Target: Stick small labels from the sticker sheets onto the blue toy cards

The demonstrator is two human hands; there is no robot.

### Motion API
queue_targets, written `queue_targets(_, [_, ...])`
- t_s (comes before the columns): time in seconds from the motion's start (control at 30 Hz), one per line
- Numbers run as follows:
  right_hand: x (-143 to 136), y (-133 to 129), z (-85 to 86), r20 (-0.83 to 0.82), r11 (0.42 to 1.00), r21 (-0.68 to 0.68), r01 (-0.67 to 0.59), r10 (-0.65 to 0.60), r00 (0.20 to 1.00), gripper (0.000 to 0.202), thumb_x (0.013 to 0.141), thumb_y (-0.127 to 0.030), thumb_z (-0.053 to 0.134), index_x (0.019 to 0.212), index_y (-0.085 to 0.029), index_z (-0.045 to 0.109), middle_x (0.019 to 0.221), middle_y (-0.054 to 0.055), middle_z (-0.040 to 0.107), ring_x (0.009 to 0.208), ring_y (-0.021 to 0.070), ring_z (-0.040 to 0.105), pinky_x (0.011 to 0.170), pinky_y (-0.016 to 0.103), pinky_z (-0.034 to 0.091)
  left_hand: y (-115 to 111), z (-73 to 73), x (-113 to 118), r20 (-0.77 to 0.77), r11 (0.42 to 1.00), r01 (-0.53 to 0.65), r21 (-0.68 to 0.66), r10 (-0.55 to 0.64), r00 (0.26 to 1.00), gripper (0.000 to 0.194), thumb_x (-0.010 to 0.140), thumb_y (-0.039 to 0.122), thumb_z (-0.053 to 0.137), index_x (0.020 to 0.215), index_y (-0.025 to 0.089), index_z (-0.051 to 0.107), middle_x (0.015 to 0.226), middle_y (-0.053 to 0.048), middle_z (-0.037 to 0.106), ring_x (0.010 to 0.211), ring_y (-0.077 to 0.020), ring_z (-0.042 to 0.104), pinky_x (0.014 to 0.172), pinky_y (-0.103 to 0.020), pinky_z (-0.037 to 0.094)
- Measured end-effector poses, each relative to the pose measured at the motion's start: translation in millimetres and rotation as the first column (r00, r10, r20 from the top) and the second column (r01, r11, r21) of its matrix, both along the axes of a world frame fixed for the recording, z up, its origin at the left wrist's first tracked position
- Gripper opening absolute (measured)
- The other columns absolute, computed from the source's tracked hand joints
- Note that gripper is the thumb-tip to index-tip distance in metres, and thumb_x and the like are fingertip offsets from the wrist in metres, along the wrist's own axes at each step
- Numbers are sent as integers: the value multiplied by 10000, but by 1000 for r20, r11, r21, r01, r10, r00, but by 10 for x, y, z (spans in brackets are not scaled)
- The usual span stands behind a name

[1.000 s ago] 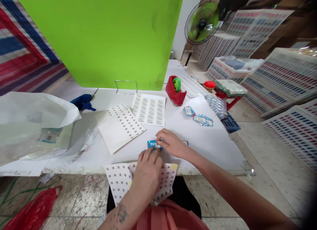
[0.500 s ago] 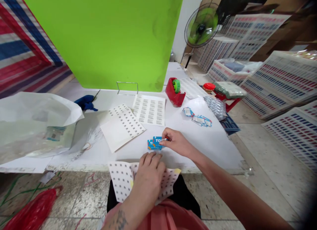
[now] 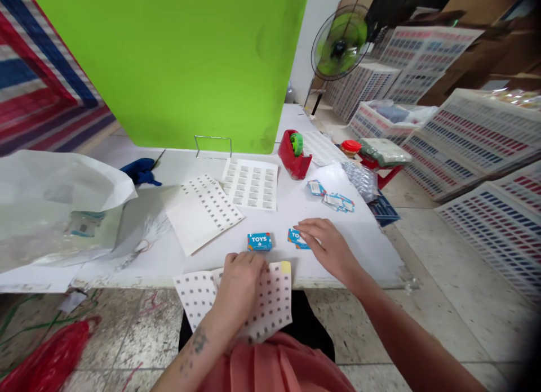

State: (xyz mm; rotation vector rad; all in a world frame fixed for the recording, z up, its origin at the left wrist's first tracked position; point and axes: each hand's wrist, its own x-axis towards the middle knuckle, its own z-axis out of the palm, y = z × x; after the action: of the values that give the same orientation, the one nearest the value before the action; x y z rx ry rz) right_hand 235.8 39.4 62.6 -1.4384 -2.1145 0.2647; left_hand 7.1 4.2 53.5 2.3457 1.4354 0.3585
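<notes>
My left hand [image 3: 242, 282] lies over a sheet of small dark-printed stickers [image 3: 273, 302] at the table's front edge, fingers bent and close together on it. The sheet sags over my lap and has a yellow corner. Just beyond those fingers sits a small stack of blue "TOYS" cards [image 3: 259, 241]. To the right, my right hand [image 3: 325, 246] rests with fingers stretched out over a couple of similar blue cards [image 3: 295, 236], partly covering them. Farther right lies a loose group of cards [image 3: 336, 201], pale label sides up.
Two more label sheets [image 3: 252, 183] [image 3: 203, 212] lie mid-table, near a red tape dispenser [image 3: 295, 155]. A white bag [image 3: 54, 206] fills the left side. Behind rises a green panel [image 3: 177, 59]. Bubble wrap [image 3: 360, 181] and white crates [image 3: 460, 144] are at right.
My right hand has moved right from the card stack, and its pinch has loosened into outstretched fingers over cards there. My left hand and the sticker sheet have shifted slightly left.
</notes>
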Motion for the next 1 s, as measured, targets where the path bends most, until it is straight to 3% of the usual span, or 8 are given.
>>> queue_targets(0.13, [-295, -372, 110, 74, 983, 172, -59, 47, 996, 256, 892, -165, 460, 1045, -218, 659, 819, 67, 576, 797, 201, 510, 734, 363, 440, 32, -32, 6, -7, 999, -37, 13, 37, 999, 192, 886, 98, 398, 851, 193, 561, 835, -21, 625, 811, -194, 538, 764, -357, 328])
queue_targets(0.27, [-503, -579, -37, 200, 979, 201, -37, -4, 980, 304, 875, -126, 485, 1146, -189, 608, 802, 78, 576, 777, 219, 489, 704, 374, 418, 30, -26, 3, -14, 999, -44, 18, 44, 999, 203, 893, 101, 389, 851, 189, 567, 823, -20, 625, 798, -192, 539, 759, -354, 330])
queue_targets(0.43, [-561, -589, -209, 268, 984, 178, -4, -44, 962, 372, 864, -100, 472, 1216, -188, 553, 907, 98, 597, 839, 242, 492, 733, 397, 412, 15, -12, 1, 5, 999, -51, 18, 51, 999, 207, 897, 102, 382, 836, 188, 561, 814, -19, 626, 794, -191, 533, 755, -351, 323])
queue_targets(0.8, [-577, -659, -253, 252, 967, 246, -67, 3, 968, 356, 880, -80, 420, 1212, -141, 533, 1112, 115, 617, 973, 249, 510, 821, 412, 402, 51, -28, -15, 33, 998, -69, -14, 70, 997, 226, 917, 130, 356, 848, 194, 561, 819, -20, 630, 799, -195, 545, 764, -346, 320])
queue_targets(1.0, [-628, -619, -222, 75, 972, 234, -36, 18, 997, 139, 893, -129, 477, 980, -174, 576, 921, 71, 642, 886, 216, 545, 793, 381, 430, 41, -18, 21, 4, 998, -57, -25, 57, 998, 199, 892, 111, 381, 854, 198, 556, 842, -20, 626, 829, -201, 536, 768, -350, 314])
